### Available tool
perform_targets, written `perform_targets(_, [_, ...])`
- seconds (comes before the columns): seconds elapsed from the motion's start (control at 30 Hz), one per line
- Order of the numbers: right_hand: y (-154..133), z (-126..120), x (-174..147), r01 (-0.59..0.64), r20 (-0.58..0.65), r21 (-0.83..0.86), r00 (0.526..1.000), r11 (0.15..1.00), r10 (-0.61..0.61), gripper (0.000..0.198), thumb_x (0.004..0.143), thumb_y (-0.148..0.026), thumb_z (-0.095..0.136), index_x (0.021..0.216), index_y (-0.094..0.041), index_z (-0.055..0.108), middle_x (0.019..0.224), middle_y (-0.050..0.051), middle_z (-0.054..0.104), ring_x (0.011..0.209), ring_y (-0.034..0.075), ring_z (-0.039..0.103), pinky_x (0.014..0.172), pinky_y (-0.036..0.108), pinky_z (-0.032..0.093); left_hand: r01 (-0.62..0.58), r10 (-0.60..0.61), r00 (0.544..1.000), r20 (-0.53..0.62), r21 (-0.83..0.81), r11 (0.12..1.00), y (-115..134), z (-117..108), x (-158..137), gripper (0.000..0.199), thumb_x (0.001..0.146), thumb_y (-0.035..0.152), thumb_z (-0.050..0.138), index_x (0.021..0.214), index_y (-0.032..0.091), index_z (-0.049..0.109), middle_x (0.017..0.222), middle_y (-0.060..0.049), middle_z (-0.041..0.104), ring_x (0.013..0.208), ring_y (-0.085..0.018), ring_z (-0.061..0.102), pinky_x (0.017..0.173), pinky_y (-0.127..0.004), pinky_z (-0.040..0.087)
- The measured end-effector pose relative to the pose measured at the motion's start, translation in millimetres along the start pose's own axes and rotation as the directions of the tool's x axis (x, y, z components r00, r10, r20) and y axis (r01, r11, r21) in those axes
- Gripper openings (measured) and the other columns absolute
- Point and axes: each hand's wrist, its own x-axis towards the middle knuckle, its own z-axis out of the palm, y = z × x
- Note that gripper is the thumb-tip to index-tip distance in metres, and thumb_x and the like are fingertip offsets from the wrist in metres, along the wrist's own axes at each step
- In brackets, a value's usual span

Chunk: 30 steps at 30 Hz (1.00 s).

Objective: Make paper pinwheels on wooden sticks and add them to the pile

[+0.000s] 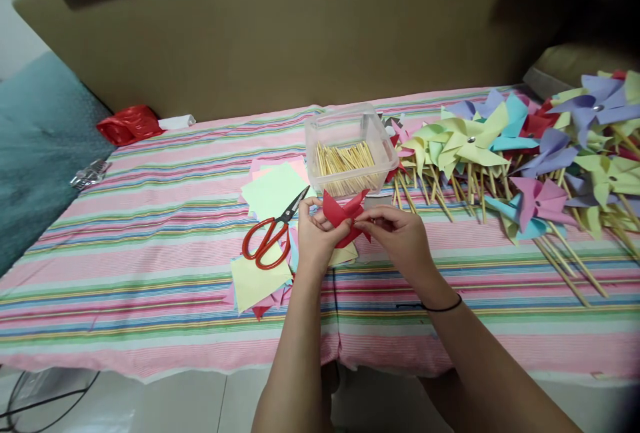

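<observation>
Pink striped cloth carries paper pinwheels at right and, left of them, a plastic box of sticks. Just near of that, I see the left hand and right hand pinching red paper.

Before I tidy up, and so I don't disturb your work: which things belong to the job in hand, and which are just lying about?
Likely in use:
- red folded paper, at left hand and right hand
- paper squares
- red-handled scissors
- wooden sticks in plastic box
- paper pinwheels

Seemingly lying about:
- red plastic bag
- white item
- shiny crumpled item
</observation>
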Motion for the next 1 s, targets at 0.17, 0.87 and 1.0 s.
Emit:
perform_targets(0.17, [-0.1, 0.6, 2.1, -0.006, -0.017, 0.025, 1.000, 1.000, 0.007, 0.011, 0.069, -0.031, 0.074, 0.069, -0.020, 0.072, 0.084, 0.004, 0.056, 0.071, 0.015, 0.055, 0.058, 0.029, 0.045, -0.006, 0.006, 1.000, 0.018, 0.001, 1.000, 0.8, 0.1, -0.5, 0.056, 0.054, 0.018, 0.077, 0.089, 0.025, 0.033, 0.064, 0.005, 0.068, 0.061, -0.014, 0.068, 0.057, -0.020, 0.050])
perform_targets(0.87, [4.2, -4.7, 4.4, -0.031, 0.067, -0.063, 0.997, 0.998, 0.035, 0.018, 0.073, -0.038, 0.070, 0.072, -0.020, 0.069, 0.086, 0.004, 0.051, 0.070, 0.015, 0.049, 0.057, 0.029, 0.042, 0.007, -0.008, 1.000, 0.018, 0.022, 1.000, 2.0, -0.1, -0.1, 0.057, 0.052, 0.021, 0.079, 0.089, 0.025, 0.036, 0.064, 0.005, 0.067, 0.059, -0.013, 0.066, 0.056, -0.020, 0.049])
perform_targets(1.0, [3.8, -4.8, 4.2, 0.011, 0.053, -0.095, 0.999, 0.995, -0.006, 0.013, 0.075, -0.033, 0.068, 0.072, -0.020, 0.068, 0.086, 0.004, 0.052, 0.077, 0.017, 0.052, 0.062, 0.030, 0.043, 0.014, -0.014, 1.000, 0.011, 0.032, 0.999, 2.5, 0.2, -0.1, 0.057, 0.051, 0.021, 0.079, 0.089, 0.025, 0.037, 0.065, 0.004, 0.068, 0.061, -0.015, 0.067, 0.058, -0.022, 0.050])
